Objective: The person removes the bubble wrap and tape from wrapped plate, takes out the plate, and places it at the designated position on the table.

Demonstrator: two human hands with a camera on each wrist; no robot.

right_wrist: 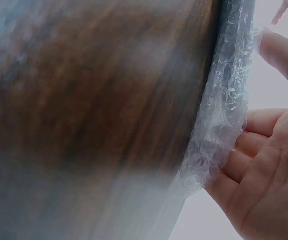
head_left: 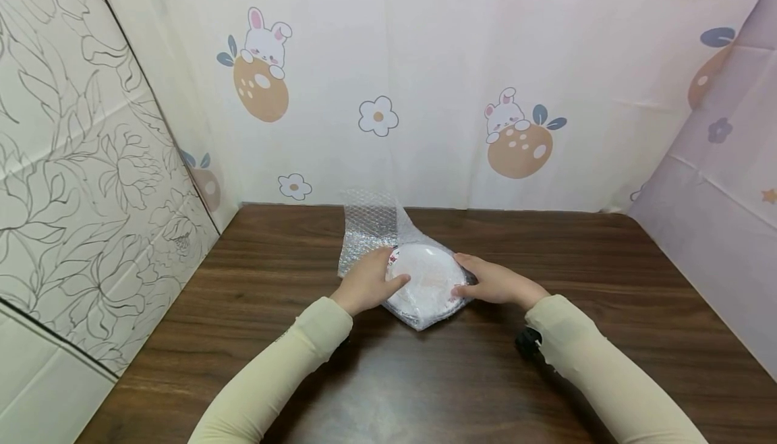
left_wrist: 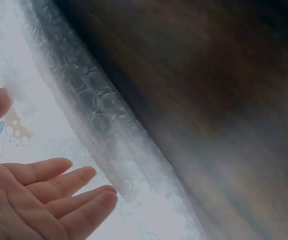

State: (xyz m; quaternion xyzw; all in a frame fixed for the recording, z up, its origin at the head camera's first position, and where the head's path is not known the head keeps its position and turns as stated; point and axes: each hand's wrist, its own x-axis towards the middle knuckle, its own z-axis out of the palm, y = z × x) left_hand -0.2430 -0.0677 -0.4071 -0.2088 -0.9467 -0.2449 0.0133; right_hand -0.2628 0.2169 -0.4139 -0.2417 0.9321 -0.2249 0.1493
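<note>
A white round plate (head_left: 427, 274) with small red marks near its rim is wrapped in clear bubble wrap (head_left: 369, 221). A loose flap of the wrap stretches toward the wall at the back left. My left hand (head_left: 366, 285) holds the plate's left rim, thumb lying over the top. In the left wrist view its long fingers (left_wrist: 69, 200) are fairly straight and reach the wrapped edge. At the opposite rim my right hand (head_left: 496, 282) grips the plate, thumb on top. The wrap's edge (right_wrist: 226, 90) hides those fingertips in the right wrist view.
A dark wooden table (head_left: 273, 255) lies under the plate. Behind it hangs a pale curtain (head_left: 425, 160) printed with rabbits and flowers, and a flower-patterned panel (head_left: 91, 147) stands at the left. A black device (head_left: 528, 341) sits under my right wrist.
</note>
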